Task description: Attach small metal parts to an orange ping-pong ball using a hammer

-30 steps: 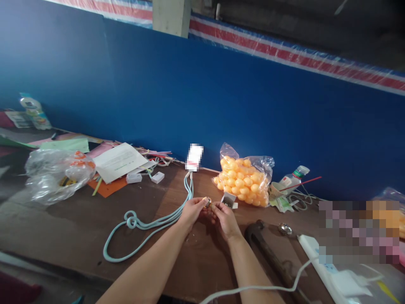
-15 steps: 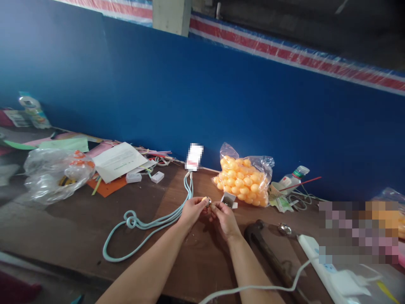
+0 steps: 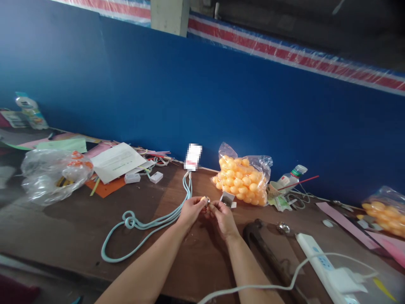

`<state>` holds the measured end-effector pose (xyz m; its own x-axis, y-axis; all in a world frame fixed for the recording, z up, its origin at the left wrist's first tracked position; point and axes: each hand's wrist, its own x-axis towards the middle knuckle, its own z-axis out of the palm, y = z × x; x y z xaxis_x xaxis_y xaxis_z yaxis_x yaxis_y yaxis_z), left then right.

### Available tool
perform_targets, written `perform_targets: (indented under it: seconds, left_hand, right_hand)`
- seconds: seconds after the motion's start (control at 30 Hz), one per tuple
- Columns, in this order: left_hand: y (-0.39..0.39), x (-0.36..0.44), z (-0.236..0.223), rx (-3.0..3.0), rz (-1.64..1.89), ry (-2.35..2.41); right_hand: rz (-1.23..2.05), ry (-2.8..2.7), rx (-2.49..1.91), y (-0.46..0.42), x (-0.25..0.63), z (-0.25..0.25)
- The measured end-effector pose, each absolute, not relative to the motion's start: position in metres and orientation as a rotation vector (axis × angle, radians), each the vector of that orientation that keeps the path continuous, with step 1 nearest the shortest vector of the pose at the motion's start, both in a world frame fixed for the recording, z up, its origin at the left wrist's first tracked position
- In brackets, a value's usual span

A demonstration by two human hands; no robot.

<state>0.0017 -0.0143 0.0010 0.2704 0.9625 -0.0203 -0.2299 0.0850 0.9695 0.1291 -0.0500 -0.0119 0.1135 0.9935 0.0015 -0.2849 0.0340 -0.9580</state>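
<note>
Both hands meet above the brown table, in the middle of the head view. My left hand (image 3: 192, 211) is closed, with thumb and fingers pinching a small shiny metal piece (image 3: 208, 200); its exact kind is too small to tell. Against it, my right hand (image 3: 224, 218) is closed in a pinch, and whatever lies between its fingertips cannot be made out. Just behind the right hand stands a small open box (image 3: 227, 198) with dark contents. A light blue cord (image 3: 172, 216) lies looped left of the hands.
A clear bag of orange balls (image 3: 240, 179) rests near the blue partition (image 3: 164, 97). To the right are a dark curved tool (image 3: 264, 247), a shiny metal item (image 3: 283, 228) and a power strip (image 3: 319, 257). A white cable (image 3: 253, 287) crosses the right forearm. Papers (image 3: 117, 162) lie left.
The view has shifted very slightly. Both hands stay together around the small metal piece, with barely any movement of the fingers.
</note>
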Motion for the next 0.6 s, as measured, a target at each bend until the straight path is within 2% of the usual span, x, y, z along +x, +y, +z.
perform_targets:
  seconds: [0.3,0.6]
  left_hand:
    - [-0.012,0.004,-0.011,1.048,1.077,0.834]
    - [-0.017,0.004,0.003,0.983,1.066,0.823]
  right_hand:
    - [1.228,-0.94,-1.016,-0.048,0.129,-0.014]
    - [1.258,-0.894,-0.983,-0.048,0.128,-0.015]
